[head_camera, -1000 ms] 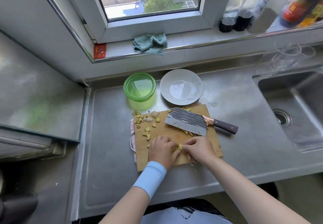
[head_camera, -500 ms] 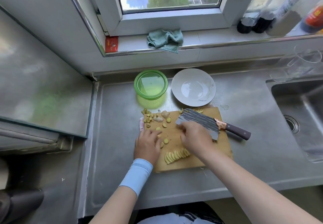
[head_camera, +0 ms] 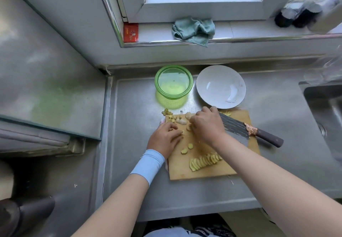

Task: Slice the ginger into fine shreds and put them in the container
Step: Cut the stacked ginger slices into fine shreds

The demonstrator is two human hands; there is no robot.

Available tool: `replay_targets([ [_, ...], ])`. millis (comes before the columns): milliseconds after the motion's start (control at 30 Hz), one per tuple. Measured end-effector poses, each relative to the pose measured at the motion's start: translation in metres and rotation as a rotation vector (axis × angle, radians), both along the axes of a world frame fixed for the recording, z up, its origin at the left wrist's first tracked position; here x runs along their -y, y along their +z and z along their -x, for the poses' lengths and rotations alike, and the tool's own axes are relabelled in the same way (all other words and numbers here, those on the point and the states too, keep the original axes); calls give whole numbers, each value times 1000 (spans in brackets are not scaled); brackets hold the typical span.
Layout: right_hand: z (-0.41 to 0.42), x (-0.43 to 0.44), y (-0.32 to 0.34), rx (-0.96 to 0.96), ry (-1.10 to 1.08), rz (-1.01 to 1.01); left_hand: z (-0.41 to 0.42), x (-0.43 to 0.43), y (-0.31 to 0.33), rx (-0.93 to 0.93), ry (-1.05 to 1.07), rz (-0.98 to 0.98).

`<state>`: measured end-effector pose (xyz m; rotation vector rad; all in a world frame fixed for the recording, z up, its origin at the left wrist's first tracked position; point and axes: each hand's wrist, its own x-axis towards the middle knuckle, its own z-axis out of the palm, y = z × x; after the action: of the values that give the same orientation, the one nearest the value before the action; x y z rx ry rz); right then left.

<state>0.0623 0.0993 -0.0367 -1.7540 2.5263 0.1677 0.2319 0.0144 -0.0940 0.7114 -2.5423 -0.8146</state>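
Note:
A wooden cutting board lies on the steel counter. A fanned row of ginger slices sits near its front, with two loose slices beside it. Small ginger chunks are heaped at the back left corner. My right hand reaches over the board, fingers curled down onto those chunks. My left hand is at the board's left edge with curled fingers; whether it holds a piece is hidden. The cleaver lies flat on the board, its handle pointing right. The green container stands empty behind the board.
A white bowl sits to the right of the container. The sink is at the far right. A green cloth and dark bottles are on the windowsill. A glass-topped stove lies to the left.
Both hands left the fanned slices at the board's front and moved back to the heap of ginger chunks. The left hand went from flat to curled. The cleaver has not moved.

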Motion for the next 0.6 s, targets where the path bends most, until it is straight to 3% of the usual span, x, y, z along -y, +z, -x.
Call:
replay_targets([
  [100,3,-16,5,194,-64,231,-6,-9,8,-21,-53,67],
  [200,10,-49,20,520,-331,322,-13,-20,9,51,-164,114],
  [400,26,-127,11,786,-600,120,-13,-33,4,121,-103,70],
  [600,23,-137,4,857,-583,96,-5,-51,21,149,133,-257],
])
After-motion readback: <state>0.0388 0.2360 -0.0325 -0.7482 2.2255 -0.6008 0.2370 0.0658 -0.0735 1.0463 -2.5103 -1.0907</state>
